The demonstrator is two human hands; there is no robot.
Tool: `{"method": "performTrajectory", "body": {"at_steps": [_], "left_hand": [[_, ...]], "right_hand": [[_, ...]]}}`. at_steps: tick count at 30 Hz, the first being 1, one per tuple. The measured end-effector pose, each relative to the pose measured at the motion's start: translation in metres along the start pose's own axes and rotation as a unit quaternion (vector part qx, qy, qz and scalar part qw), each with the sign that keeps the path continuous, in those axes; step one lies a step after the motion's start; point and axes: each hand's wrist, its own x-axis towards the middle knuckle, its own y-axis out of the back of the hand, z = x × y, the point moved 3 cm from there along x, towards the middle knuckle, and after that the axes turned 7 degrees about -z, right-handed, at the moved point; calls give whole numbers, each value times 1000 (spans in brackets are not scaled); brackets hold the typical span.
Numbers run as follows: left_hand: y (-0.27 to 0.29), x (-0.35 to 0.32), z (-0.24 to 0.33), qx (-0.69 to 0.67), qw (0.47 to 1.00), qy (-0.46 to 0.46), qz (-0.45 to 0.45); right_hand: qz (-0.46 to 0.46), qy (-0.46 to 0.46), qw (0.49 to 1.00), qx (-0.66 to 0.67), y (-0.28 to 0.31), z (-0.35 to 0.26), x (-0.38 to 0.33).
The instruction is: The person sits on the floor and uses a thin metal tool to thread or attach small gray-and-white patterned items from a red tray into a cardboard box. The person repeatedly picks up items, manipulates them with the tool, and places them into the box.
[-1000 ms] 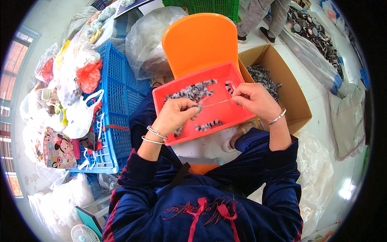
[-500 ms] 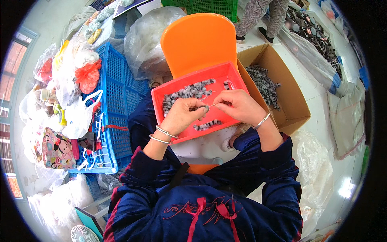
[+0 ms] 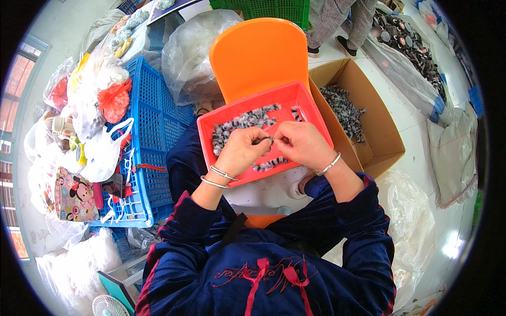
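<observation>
My left hand (image 3: 240, 151) is closed in a pinch on a small grey-and-black furry strip (image 3: 263, 140), of which only the tip shows. Against that tip press the fingertips of my right hand (image 3: 303, 143), also pinched. The thin needle-like thing between its fingers is mostly hidden now. Both hands are over a red plastic tray (image 3: 317, 113). A pile of furry striped strips (image 3: 247, 119) lies in its far left part. One loose strip (image 3: 271, 164) is near the front wall, partly behind my right hand, and another short strip (image 3: 296, 114) sits at the far right.
An orange chair (image 3: 258, 58) stands behind the tray. To the right is an open cardboard box (image 3: 382, 131) holding more furry strips. A blue crate (image 3: 161, 118) at my left bears plastic bags and a phone (image 3: 113, 185). Another person's legs (image 3: 337, 23) are at the far side.
My right hand has moved left and in to meet my left hand, closing the gap where a thin pale line showed between them. The left hand has barely shifted.
</observation>
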Motion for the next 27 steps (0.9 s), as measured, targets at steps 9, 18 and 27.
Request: {"method": "performTrajectory", "body": {"at_steps": [9,18,27], "left_hand": [[-8,1,5,-96,993,-16,66],[-5,1,16,-156,987,-32,27],[-8,-2,22,-146,987,-58,10]], "right_hand": [[91,-75,988,97,-7,12,6],[-9,-159,858,488,-10,18,4],[-39,-157,788,594,-12,23,2]]}}
